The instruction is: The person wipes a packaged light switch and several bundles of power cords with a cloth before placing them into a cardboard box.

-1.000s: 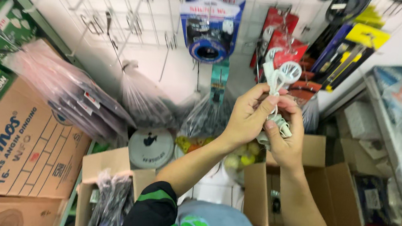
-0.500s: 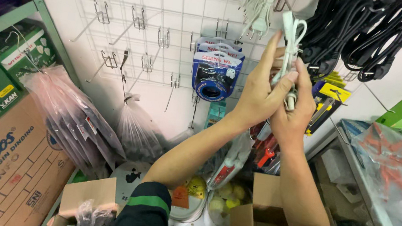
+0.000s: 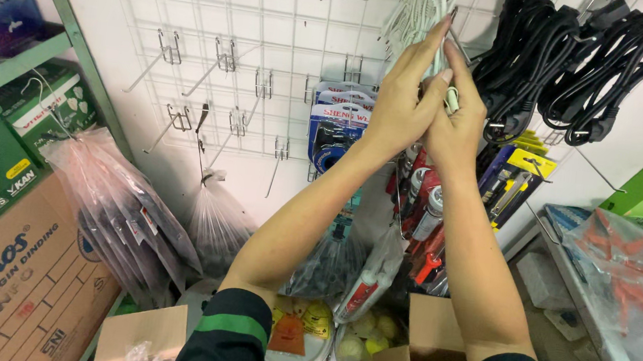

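Head view showed your fingers closed around a white cord [image 3: 443, 26]: your left hand [image 3: 401, 101] had its fingers stretched up along the cord, your right hand [image 3: 454, 127] pinched the white plug end just below, and the two hands pressed together. A second earlier you had held that same cord low, in front of the red packs; since then both hands had risen to the top of the wire grid [image 3: 216, 50], where more white cords [image 3: 411, 11] hung from a hook. That put the cord right at the hook, and it looked, as far as I could judge, as though you were hanging it with the others; whether it was already on the hook was hidden by your hands.

Right of the grid hung black cables [image 3: 580, 64]. Below the grid's blue pack [image 3: 335, 130] hung clear bags [image 3: 218, 221], with red tubes [image 3: 422, 207] to its right. Left of the grid stood a green shelf [image 3: 49, 48] and a brown carton [image 3: 16, 284]. Under your arms sat open boxes [image 3: 431, 351].
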